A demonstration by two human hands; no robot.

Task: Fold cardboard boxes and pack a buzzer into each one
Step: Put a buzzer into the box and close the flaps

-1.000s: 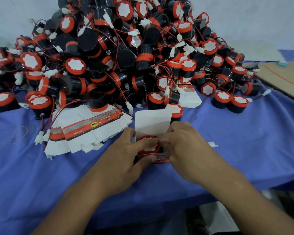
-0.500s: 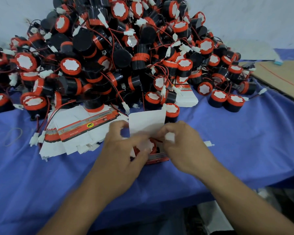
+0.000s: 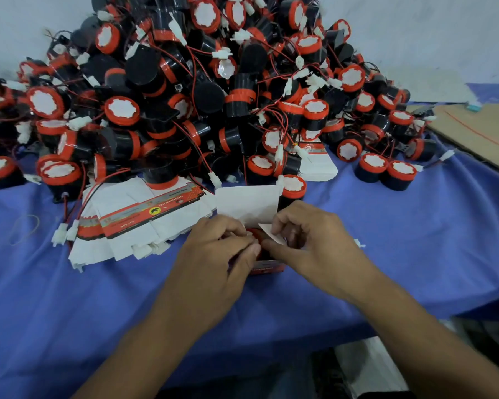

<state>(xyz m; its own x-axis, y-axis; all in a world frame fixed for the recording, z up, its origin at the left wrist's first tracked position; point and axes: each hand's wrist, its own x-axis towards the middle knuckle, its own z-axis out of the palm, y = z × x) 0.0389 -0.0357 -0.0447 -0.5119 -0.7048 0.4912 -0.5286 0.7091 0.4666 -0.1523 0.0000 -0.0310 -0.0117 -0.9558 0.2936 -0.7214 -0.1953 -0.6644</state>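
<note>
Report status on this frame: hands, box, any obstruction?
Left hand grips box. Right hand pinches side flap. Buzzer inside, lid flap up. Pile close behind, none blocking.

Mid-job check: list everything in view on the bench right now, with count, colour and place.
buzzers: too many to count, black with red rims and white labels, heaped across the far table
open box: one, white flaps, red print, between the hands
boxed buzzer: one, red top showing, inside the open box
flat box blanks: one fanned stack, white with red print, left of the open box
rubber band: one, pale, far left
tablecloth: one, blue
cardboard sheet: one, brown, far right
left hand: holds the open box
right hand: pinches its white side flap
</note>
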